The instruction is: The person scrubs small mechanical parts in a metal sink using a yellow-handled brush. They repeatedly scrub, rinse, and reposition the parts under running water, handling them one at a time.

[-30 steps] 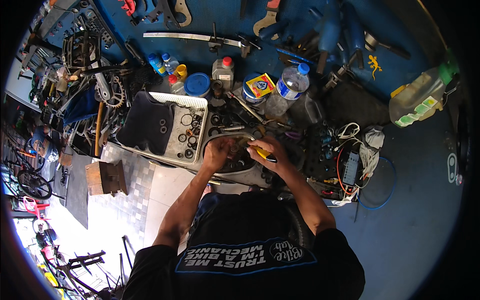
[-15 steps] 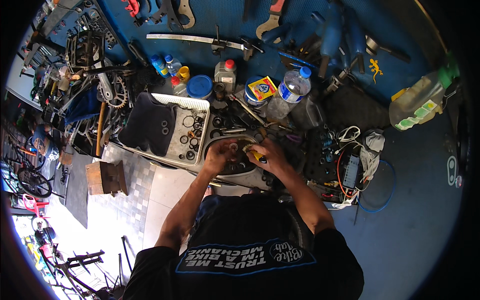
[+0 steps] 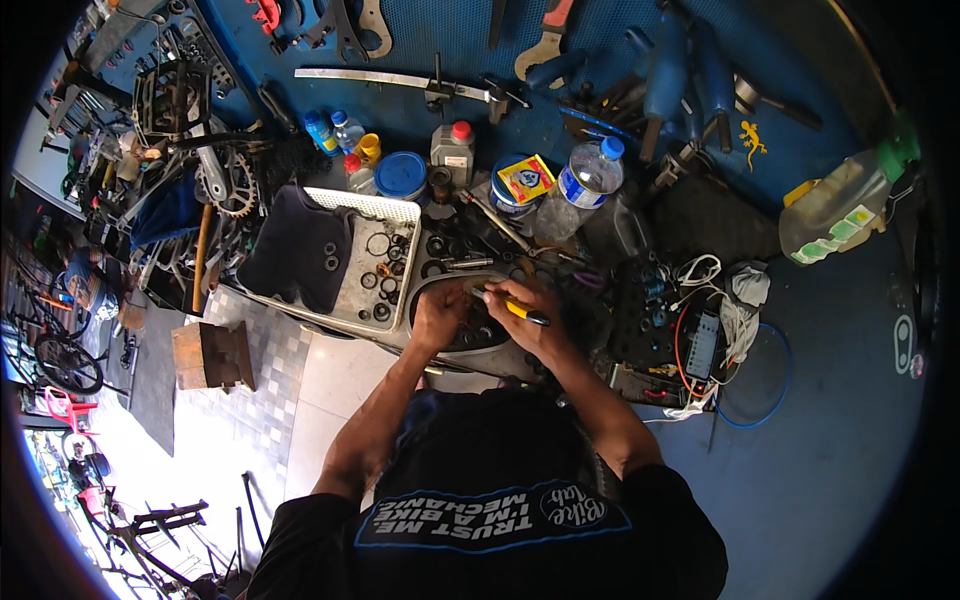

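My right hand (image 3: 527, 322) is closed on a slim brush with a yellow handle (image 3: 524, 311) and black end. Its tip meets the fingers of my left hand (image 3: 440, 312), which pinch a small ring-shaped bearing, now mostly hidden by the fingers. Both hands are over an oval grey basin (image 3: 490, 357) with a dark inside, where several small dark rings (image 3: 484, 333) lie. Left of the basin is a white perforated tray (image 3: 404, 212) with a black cloth (image 3: 292, 255) and several loose rings and bearings (image 3: 380, 283).
Behind the basin stand a clear bottle with a blue cap (image 3: 592, 172), a blue-lidded tub (image 3: 401, 176) and a grey bottle with a red cap (image 3: 453, 152). A power strip (image 3: 703, 345) with cables lies at the right. Tools hang on the blue wall panel (image 3: 450, 40).
My right hand has turned the brush, so more of its yellow handle shows, pointing right. The hands have come closer together, and the bearing in my left fingers is less visible.
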Tool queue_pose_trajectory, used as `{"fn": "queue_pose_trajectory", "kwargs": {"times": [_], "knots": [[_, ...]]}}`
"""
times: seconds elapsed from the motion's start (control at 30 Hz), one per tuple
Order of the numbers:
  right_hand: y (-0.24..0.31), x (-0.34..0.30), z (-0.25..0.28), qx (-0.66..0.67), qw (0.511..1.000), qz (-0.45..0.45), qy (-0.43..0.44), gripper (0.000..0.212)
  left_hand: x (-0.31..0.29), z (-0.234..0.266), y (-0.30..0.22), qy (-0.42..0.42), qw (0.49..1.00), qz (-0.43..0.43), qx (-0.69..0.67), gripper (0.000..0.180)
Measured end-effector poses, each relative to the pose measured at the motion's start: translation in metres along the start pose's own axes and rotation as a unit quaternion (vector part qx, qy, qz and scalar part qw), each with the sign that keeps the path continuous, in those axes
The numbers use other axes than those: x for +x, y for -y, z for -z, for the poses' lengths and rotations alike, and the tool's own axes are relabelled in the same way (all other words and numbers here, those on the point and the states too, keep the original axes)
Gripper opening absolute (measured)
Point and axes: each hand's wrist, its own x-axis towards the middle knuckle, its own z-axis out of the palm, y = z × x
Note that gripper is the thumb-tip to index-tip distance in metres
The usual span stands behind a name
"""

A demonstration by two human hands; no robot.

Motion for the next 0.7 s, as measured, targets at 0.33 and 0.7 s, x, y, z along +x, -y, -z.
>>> {"fn": "queue_pose_trajectory", "kwargs": {"times": [0.33, 0.7], "knots": [[0.018, 0.001, 0.007, 0.064, 0.992, -0.098, 0.035, 0.029, 0.005, -0.002, 0.003, -0.061, 0.996, -0.022, -0.053, 0.034], [0.008, -0.005, 0.02, -0.024, 0.998, 0.056, 0.033, 0.025, 0.002, 0.003, -0.005, -0.028, 0.999, 0.023, -0.038, 0.03]]}}
